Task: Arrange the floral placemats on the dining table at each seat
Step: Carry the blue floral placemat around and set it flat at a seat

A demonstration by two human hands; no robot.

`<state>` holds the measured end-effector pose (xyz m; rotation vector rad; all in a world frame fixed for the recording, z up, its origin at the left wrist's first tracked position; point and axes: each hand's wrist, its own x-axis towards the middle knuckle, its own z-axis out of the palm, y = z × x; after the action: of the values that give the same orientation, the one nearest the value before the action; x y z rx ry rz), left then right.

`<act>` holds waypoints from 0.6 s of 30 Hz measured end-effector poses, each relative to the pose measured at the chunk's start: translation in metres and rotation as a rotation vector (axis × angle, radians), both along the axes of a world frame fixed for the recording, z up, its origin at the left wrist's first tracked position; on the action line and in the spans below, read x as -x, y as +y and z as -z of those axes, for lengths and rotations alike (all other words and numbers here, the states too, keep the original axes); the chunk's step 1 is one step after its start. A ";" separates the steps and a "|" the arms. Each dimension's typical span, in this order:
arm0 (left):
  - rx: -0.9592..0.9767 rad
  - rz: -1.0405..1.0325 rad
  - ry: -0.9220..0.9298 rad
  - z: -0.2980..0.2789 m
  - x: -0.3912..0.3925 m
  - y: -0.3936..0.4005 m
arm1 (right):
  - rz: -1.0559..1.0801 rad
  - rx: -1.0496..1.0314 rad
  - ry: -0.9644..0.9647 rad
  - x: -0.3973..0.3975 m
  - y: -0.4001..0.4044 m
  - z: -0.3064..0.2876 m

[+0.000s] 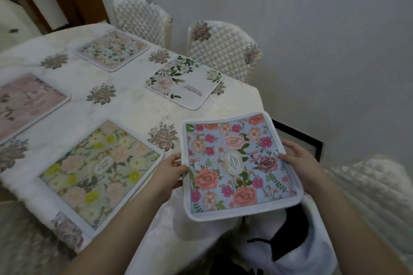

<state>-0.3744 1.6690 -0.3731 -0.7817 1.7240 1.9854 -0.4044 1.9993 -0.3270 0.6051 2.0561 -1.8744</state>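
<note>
- Off the near corner of the desk (125, 105), a blue placemat (237, 163) with pink and coral flowers hangs in the air between both hands; its far end reaches over the desk's edge and its near end sits over the person's lap.
- Its long axis runs away from the person, roughly from the lap toward the desk corner, and the oval label at its middle reads along that line.
- Holding its left edge is the left hand (173, 168), thumb on top and fingers curled under; the right hand (299, 163) grips the right edge the same way, fingers wrapped around the border.
- Both hands sit about midway along the long sides, so neither is clearly nearer the desk; the left hand lies closer to the mats already down.
- Just left of the blue placemat, a yellow-flowered mat (98, 169) lies flat on the desk; beyond it are a white mat (185, 83) with green leaves, a pale mat (112, 50) farther off, and a pink mat (26, 105) at the left.
- Bare cloth shows at the desk corner just ahead of the blue placemat, which looks like the likely spot for it, probably turned to match the edge.
</note>
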 end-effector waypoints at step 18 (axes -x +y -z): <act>0.029 -0.296 -0.188 0.055 0.020 0.035 | -0.578 -0.312 0.021 0.193 -0.015 0.068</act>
<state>-0.3942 1.7043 -0.4283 -1.2537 1.6066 1.9967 -0.5969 1.9842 -0.3952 0.0316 2.2400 -1.2503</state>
